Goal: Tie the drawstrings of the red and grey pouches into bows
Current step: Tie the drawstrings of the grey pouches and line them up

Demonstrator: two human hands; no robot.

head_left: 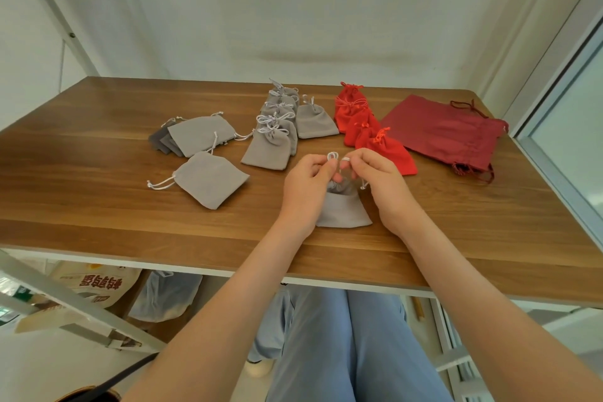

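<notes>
Left hand [310, 178] and right hand [380, 178] are each pinching 1 loop of the white drawstring [332, 156], with the fingers curled round the cord and the 2 loops almost touching. The grey pouch [344, 214] is lying on the wooden table [98, 206] near the front edge, between both wrists, with its neck gathered. Behind it, tied grey pouches [274, 137] are lying in a row. Red pouches [368, 130] are sitting just right of them, untied grey pouches [212, 178] to the left, and dark red bags [447, 137] at the far right.
</notes>
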